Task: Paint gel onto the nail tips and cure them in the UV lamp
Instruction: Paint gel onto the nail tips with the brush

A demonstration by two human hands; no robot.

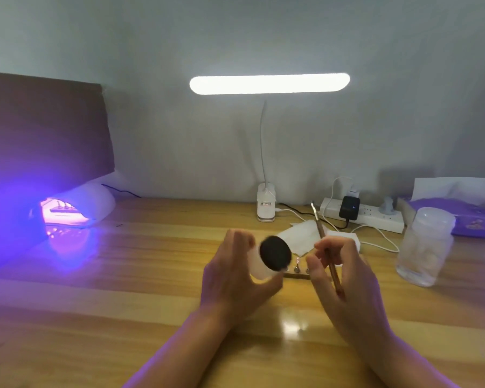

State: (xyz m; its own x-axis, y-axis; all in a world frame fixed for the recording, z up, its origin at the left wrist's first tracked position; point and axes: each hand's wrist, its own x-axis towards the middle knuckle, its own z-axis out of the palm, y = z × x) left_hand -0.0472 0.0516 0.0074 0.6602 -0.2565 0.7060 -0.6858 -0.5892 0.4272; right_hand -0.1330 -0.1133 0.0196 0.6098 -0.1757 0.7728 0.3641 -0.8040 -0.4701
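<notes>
My left hand (pixel 235 278) grips a small white gel jar (pixel 263 264) tilted on its side, its dark round end (pixel 275 252) facing me. My right hand (pixel 345 273) pinches a thin brown nail brush (pixel 326 247) that points up and away. Between the hands, a strip holder with nail tips (pixel 297 268) lies on the wooden table, mostly hidden. At the far left the white UV lamp (pixel 93 200) glows purple, with a strip of nail tips (pixel 63 210) inside its opening.
A lit desk lamp (pixel 266 203) stands at the back centre. A white tissue (pixel 303 238) lies behind my hands. A power strip with plugs and cables (pixel 370 217), a clear lidded jar (pixel 429 247) and a purple tissue pack (pixel 465 217) sit at right. A brown board (pixel 45 130) leans behind the UV lamp.
</notes>
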